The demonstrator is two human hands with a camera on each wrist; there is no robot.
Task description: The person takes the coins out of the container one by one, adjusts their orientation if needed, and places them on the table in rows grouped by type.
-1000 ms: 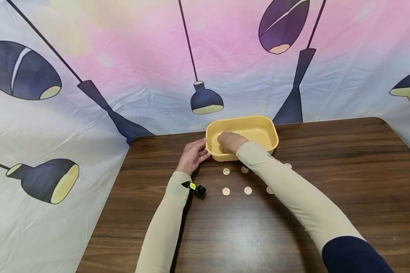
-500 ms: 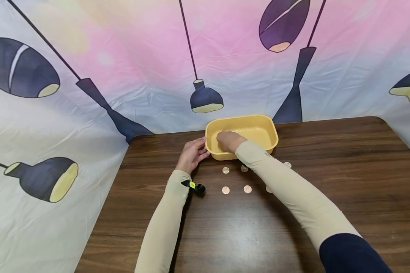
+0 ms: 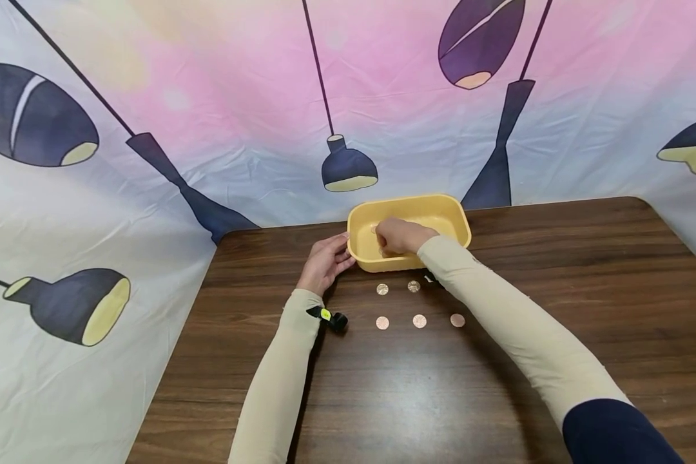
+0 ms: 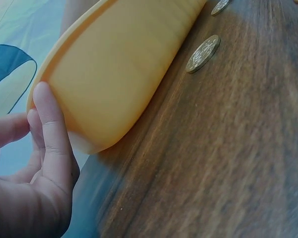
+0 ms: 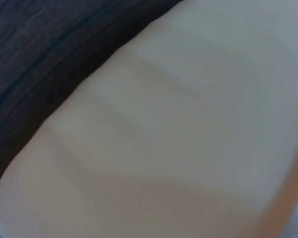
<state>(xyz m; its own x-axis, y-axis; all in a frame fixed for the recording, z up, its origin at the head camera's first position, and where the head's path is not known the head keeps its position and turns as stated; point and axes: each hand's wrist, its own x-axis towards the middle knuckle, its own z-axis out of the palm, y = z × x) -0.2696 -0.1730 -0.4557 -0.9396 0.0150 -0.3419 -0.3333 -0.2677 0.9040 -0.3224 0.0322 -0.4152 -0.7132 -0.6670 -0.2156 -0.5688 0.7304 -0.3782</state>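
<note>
A yellow plastic basin (image 3: 455, 222) stands near the table's back edge. From its left end, my left hand (image 3: 323, 265) touches the outer wall and rim with extended fingertips; the left wrist view shows those fingers (image 4: 50, 119) against the wall. My right hand (image 3: 403, 236) reaches over the front rim, its fingers bent down inside the basin. Those fingertips are hidden, so whether they pinch anything is unclear. Just left of them a small coin (image 3: 374, 229) lies on the basin floor. A close, blurred pale surface fills most of the right wrist view, without fingers.
Two gold coins (image 3: 382, 289) lie in a row before the basin, also in the left wrist view (image 4: 203, 53). Nearer me is a row of copper-coloured coins (image 3: 419, 321). The wooden table (image 3: 586, 290) meets a printed cloth (image 3: 238, 96) behind and at the sides.
My right hand has shifted right inside the basin, uncovering the coin there. Its forearm now reveals the front row's rightmost coin and hides one farther right. My left hand has stayed put.
</note>
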